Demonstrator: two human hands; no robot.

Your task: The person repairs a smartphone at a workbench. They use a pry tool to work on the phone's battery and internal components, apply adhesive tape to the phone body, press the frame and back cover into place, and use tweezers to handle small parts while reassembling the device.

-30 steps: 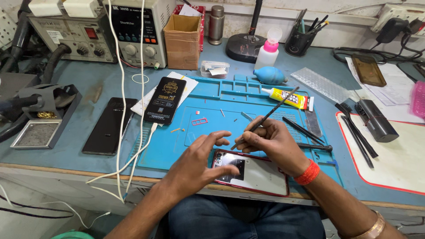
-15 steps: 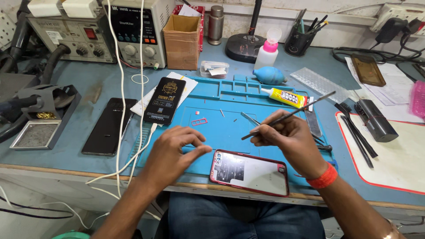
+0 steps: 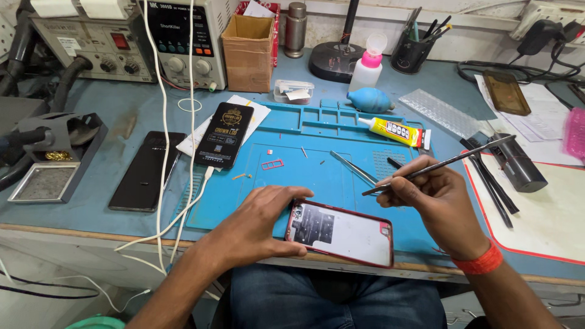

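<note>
Two hands work at the near edge of the table (image 3: pixel 109 122). The left hand (image 3: pixel 259 222) grips the left end of a phone (image 3: pixel 341 233), fingers curled around its edge; the phone lies flat, red-rimmed, its open back up, dark with parts at the left and pale white over the rest. It rests on the near edge of a blue mat (image 3: pixel 317 176). The right hand (image 3: pixel 436 204), with a red band at the wrist, pinches a thin dark tool (image 3: pixel 448 163) like a pen, its tip slanting down toward the mat just above the phone's right end without touching it. Tweezers (image 3: pixel 353 167) lie on the mat just past the tool tip, and a small red tray (image 3: pixel 272 164) lies farther left. A black phone (image 3: pixel 148 170) lies left of the mat, and a black box (image 3: pixel 228 134) on paper at the mat's far left corner. A yellow tube (image 3: pixel 393 130) lies at the mat's far edge, beside a blue blower (image 3: pixel 370 99). Farther back, a cardboard box (image 3: pixel 248 52) stands open, its contents hidden; a small clear tub (image 3: pixel 294 91) holds bits of paper; a black cup (image 3: pixel 409 53) holds pens and tools.
</note>
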